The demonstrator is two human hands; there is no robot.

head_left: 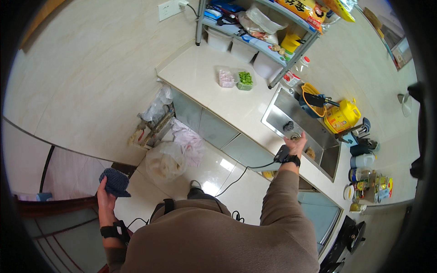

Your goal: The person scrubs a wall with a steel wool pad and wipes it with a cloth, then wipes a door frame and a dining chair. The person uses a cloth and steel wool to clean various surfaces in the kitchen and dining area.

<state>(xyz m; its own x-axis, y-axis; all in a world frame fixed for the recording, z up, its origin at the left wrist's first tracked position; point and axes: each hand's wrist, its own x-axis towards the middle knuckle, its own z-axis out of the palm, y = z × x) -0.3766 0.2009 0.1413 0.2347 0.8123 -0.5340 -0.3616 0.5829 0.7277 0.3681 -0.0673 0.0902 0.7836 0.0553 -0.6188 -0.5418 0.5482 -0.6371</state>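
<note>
Out to my left, my left hand (106,198) grips a folded dark blue ribbed cloth (116,182). My right hand (297,145) reaches over the near edge of a stainless steel sink (280,105), fingers apart and holding nothing. Just beyond that hand is the sink drain (295,137). A dark scouring ball (288,126) lies in the basin, and a brownish scrubber (310,153) rests farther along it. Both wrists wear black straps, and a cable runs from the device on the right one.
On the pale counter (201,75) stand tubs of chopped pink food (226,79) and chopped greens (245,80). Behind them rises a metal shelf rack (290,70). A yellow jug (342,116) stands behind the sink. Plastic bags (166,160) lie on the floor; a stove (338,242) is at lower right.
</note>
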